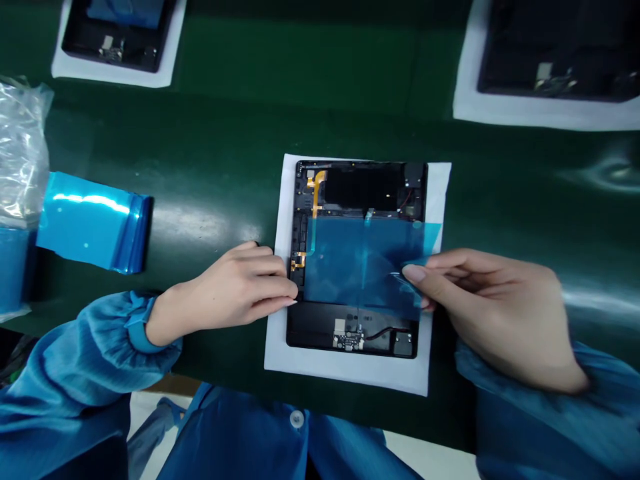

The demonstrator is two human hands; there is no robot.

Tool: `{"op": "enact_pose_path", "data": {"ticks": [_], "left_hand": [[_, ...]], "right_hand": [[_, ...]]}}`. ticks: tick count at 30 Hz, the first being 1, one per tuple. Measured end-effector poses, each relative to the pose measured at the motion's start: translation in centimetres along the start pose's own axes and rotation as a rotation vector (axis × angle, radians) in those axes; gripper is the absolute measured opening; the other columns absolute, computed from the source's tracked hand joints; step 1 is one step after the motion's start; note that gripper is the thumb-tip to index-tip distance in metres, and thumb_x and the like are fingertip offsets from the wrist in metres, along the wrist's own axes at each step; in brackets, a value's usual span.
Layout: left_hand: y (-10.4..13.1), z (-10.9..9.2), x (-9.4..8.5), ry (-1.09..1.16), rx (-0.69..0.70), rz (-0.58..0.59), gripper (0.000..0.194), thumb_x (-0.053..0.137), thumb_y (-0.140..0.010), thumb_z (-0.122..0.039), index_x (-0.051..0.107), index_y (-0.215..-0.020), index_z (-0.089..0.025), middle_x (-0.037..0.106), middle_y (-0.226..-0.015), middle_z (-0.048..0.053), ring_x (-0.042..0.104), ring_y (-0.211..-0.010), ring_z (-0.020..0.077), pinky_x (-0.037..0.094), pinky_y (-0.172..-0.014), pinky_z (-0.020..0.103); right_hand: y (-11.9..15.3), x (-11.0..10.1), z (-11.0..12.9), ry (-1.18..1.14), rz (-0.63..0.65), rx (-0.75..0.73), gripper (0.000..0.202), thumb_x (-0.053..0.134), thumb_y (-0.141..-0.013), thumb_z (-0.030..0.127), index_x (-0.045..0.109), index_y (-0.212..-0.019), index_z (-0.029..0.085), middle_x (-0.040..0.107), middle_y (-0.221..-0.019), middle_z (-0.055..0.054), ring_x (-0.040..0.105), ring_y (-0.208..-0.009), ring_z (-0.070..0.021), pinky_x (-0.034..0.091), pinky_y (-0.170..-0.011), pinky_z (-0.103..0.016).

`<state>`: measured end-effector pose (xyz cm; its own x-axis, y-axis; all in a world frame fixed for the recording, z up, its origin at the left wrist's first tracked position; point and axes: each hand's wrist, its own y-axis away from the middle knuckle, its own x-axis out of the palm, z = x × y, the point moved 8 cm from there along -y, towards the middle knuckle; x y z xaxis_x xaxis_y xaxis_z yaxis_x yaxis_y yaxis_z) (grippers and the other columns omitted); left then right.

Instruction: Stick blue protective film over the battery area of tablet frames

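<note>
An opened black tablet housing (310,327) lies on a white sheet (345,373), its inside facing up. A translucent blue film (340,260) spans the middle of it, and its right end reaches past the housing's edge. My right hand (480,300) pinches that end between thumb and fingers, where the film is creased. At the opposite side, my left hand (250,283) is closed, with its fingertips against the housing's left edge. An orange flex cable (316,193) runs down the housing's left side, partly beneath the film. Near the bottom sits a small circuit board (349,339).
On the green tabletop (225,147) to the left lies a stack of blue film sheets (85,220), beside a clear plastic bag (23,153). Farther back are another tablet housing (83,43) at left and a dark one (515,67) at right, both on white sheets.
</note>
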<state>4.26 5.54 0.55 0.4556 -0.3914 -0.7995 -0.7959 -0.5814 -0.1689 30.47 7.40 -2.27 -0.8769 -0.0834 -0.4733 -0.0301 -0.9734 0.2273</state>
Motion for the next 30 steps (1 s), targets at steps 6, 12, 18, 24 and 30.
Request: {"op": "enact_pose_path", "data": {"ticks": [6,12,18,24,30], "left_hand": [[0.1,0.1,0.1,0.012,-0.003,-0.010,0.015,0.059,-0.108,-0.027,0.071,-0.101,-0.022,0.074,-0.093,-0.001,0.063,-0.081,0.0146,0.042,-0.074,0.032],[0.1,0.2,0.1,0.024,-0.013,-0.007,0.014,0.059,-0.108,-0.028,0.069,-0.102,-0.021,0.073,-0.091,-0.001,0.065,-0.083,0.0147,0.042,-0.076,0.031],[0.1,0.1,0.1,0.015,-0.006,-0.007,0.013,0.059,-0.108,-0.027,0.069,-0.101,-0.022,0.073,-0.091,-0.002,0.066,-0.084,0.0144,0.041,-0.075,0.031],[0.0,0.1,0.0,-0.001,-0.019,0.027,0.015,0.058,-0.108,-0.027,0.071,-0.101,-0.022,0.073,-0.091,-0.001,0.066,-0.083,0.0142,0.044,-0.075,0.032],[0.0,0.0,-1.2,-0.001,-0.048,-0.110,0.011,0.061,-0.107,-0.027,0.069,-0.109,-0.020,0.076,-0.095,0.002,0.069,-0.085,0.0144,0.051,-0.078,0.030]], "right_hand": [[0.0,0.2,0.0,-0.019,0.017,0.011,0.024,0.087,-0.078,0.043,0.076,-0.074,0.022,0.066,-0.050,0.001,0.061,-0.041,-0.0121,0.050,-0.043,-0.019],[-0.3,0.3,0.2,-0.023,0.042,0.019,0.026,0.087,-0.077,0.045,0.076,-0.074,0.021,0.067,-0.050,0.000,0.061,-0.040,-0.0138,0.051,-0.042,-0.021],[-0.2,0.4,0.0,-0.042,0.043,0.034,0.028,0.088,-0.075,0.046,0.076,-0.077,0.020,0.067,-0.050,0.000,0.062,-0.041,-0.0144,0.051,-0.043,-0.022],[-0.2,0.6,0.4,-0.054,0.061,0.043,0.025,0.085,-0.078,0.045,0.075,-0.081,0.022,0.068,-0.053,0.002,0.061,-0.042,-0.0143,0.054,-0.045,-0.025],[0.0,0.4,-0.4,-0.203,-0.010,0.040,0.037,0.085,-0.082,0.045,0.073,-0.108,0.023,0.067,-0.057,0.006,0.056,-0.040,-0.0126,0.049,-0.042,-0.026]]}}
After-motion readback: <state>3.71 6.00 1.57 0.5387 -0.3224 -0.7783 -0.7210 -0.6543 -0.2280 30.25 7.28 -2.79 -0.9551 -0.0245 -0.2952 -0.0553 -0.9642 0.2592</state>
